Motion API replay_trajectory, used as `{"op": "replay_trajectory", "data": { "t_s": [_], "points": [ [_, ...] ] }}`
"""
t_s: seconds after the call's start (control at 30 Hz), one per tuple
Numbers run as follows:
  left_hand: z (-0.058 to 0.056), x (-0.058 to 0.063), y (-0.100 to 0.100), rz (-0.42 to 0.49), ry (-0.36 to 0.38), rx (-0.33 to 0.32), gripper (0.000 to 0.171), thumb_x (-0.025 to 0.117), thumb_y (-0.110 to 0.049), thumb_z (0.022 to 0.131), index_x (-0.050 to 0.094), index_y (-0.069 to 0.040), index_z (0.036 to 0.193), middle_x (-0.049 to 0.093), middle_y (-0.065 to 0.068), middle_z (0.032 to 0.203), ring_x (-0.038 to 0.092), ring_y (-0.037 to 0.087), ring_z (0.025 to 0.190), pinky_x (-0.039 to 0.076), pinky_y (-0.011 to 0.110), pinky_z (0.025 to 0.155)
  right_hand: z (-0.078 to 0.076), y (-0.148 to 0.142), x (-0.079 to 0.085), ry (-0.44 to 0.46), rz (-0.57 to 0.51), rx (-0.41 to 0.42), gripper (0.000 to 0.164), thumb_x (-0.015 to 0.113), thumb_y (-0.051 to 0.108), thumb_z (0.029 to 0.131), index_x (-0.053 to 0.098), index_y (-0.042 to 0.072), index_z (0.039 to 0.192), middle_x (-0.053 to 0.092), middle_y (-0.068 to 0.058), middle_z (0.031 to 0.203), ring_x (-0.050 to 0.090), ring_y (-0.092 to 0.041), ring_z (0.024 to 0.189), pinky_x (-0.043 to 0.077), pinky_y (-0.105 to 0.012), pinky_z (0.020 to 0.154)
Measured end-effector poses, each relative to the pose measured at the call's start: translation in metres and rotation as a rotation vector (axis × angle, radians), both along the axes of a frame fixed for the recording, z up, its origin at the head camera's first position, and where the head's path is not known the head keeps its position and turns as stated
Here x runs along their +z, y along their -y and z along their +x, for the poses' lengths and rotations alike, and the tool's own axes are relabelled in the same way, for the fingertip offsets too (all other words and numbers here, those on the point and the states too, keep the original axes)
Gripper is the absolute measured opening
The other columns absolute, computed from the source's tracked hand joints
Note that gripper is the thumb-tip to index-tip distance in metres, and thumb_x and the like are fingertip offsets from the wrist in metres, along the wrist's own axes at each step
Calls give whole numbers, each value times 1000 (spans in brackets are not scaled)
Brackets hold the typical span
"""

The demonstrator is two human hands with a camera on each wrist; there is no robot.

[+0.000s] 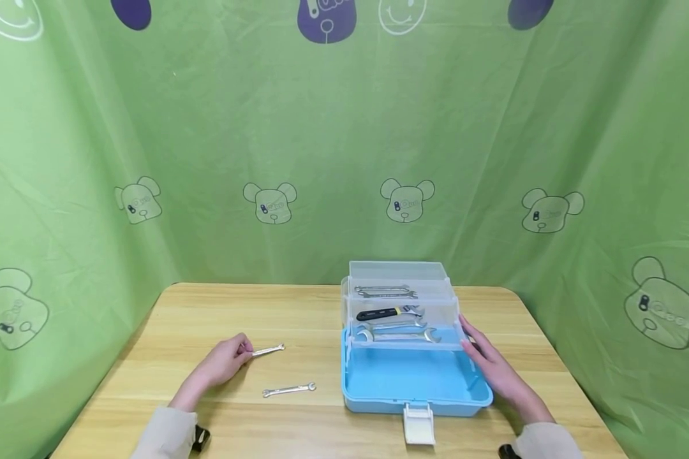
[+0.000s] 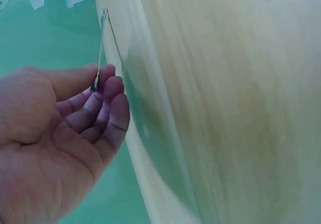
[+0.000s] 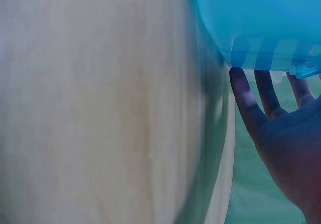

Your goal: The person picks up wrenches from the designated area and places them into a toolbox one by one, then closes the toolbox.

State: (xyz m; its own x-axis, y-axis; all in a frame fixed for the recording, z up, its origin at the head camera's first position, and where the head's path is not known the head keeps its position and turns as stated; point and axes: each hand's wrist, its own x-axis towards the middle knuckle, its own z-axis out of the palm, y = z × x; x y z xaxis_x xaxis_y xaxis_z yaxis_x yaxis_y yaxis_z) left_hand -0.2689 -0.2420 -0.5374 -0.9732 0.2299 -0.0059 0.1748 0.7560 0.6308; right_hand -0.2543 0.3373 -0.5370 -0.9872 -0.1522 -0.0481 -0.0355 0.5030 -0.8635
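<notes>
With thumb and fingertips, my left hand pinches one end of a small silver wrench over the left part of the table. The left wrist view has this wrench pointing away from the thumb. A second double-ended wrench lies nearer the front. To the right stands a blue toolbox, its clear tiered trays raised. Against its right side rests my right hand; the right wrist view has the fingers extended, touching the blue wall.
The upper tray holds slim wrenches. In the lower tray lie a black-handled adjustable wrench and open-end wrenches. A white latch hangs at the toolbox front. Green curtains enclose the wooden table at the back and sides.
</notes>
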Motion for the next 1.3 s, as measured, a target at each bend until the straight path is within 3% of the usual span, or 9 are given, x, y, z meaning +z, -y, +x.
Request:
{"op": "replay_trajectory", "data": {
  "t_s": [0.33, 0.67, 1.1, 1.3],
  "points": [
    [-5, -6, 3, 186, -7, 107, 5, 68, -5, 97, 65, -8, 101, 66, 3, 90, 60, 13, 80, 53, 21, 70, 0, 0, -1, 5, 3, -3, 65, 37, 47, 112, 4, 35, 167, 1, -21, 174, 3, -59, 154, 13, -83, 114],
    [-3, -2, 2, 284, 11, 167, 10, 72, -6, 94, 67, -7, 103, 68, 4, 94, 63, 15, 85, 54, 20, 74, 0, -2, -4, 32, 0, -15, 66, 37, 49, 111, 3, 37, 166, 0, -20, 174, 3, -59, 154, 13, -84, 113],
    [-9, -4, 3, 383, 17, 158, 11, 74, -6, 93, 68, -4, 103, 70, 7, 92, 66, 21, 83, 55, 22, 69, 0, -3, -3, 21, 4, -11, 66, 37, 49, 112, 3, 36, 166, 1, -20, 174, 4, -58, 154, 14, -83, 114],
    [-11, 0, 4, 418, 41, 142, 15, 73, -7, 95, 67, -2, 107, 72, 13, 98, 68, 26, 89, 60, 28, 76, 0, -1, -2, 18, 4, -7, 65, 37, 48, 112, 3, 37, 166, 0, -20, 174, 3, -58, 154, 13, -83, 113]
  ]
}}
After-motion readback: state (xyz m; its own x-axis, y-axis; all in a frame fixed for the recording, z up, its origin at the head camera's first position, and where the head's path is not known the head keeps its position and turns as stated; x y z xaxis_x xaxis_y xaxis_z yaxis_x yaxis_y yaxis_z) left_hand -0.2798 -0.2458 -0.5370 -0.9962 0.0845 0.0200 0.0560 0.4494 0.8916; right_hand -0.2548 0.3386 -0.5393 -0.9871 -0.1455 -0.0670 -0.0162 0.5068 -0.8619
